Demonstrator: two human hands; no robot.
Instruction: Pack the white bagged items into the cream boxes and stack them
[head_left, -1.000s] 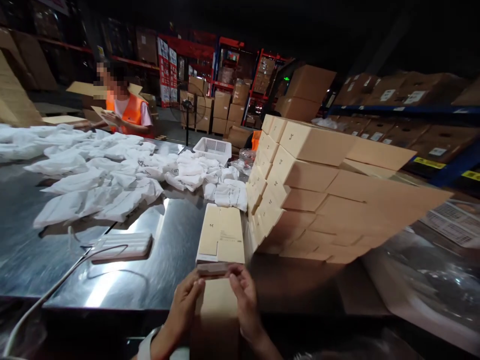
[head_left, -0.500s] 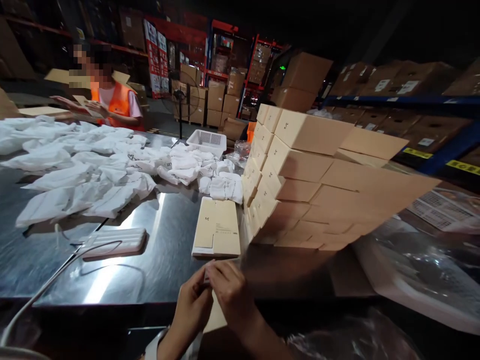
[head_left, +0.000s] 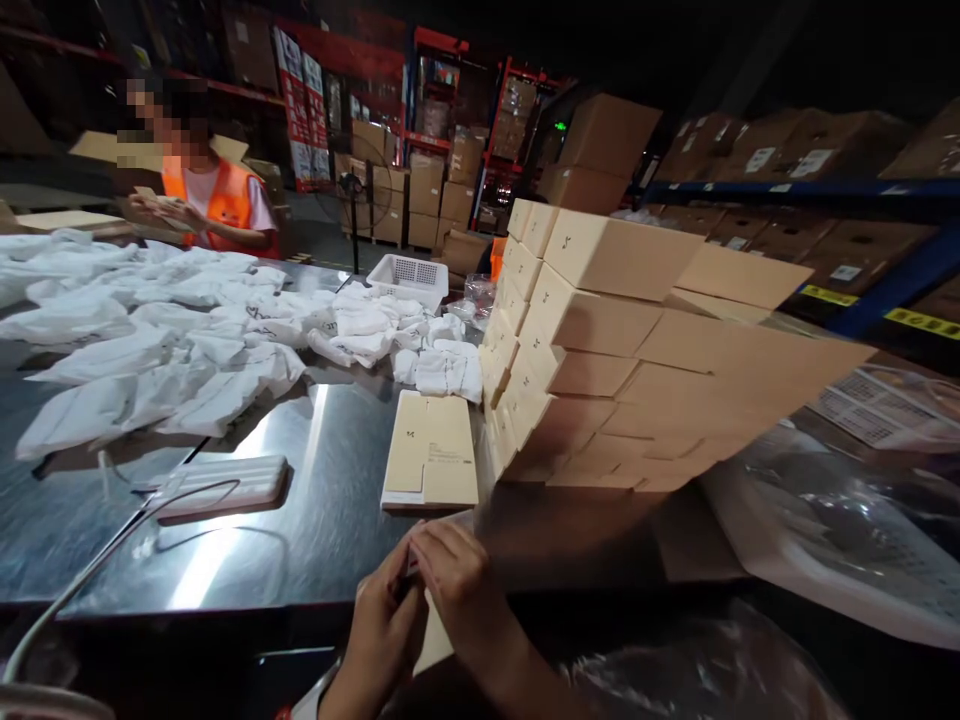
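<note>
My left hand and my right hand meet at the near edge of the table, fingertips pinched together. A small piece between them is mostly hidden, and I cannot make out what it is. Below the fingers shows part of a beige cardboard piece, half covered by my right hand and forearm; whether a hand grips it I cannot tell. Just beyond my fingertips a flat beige box with a small black logo lies on the metal table.
Stacked beige boxes rise at the right. White bags cover the table's far left. Nearer lie a pale ridged case and a cable. A white basket stands behind. A co-worker in an orange vest handles something at the far left.
The view has shifted slightly. My hands stay pinched together in nearly the same spot. The co-worker's hands have moved, with a beige item in them.
</note>
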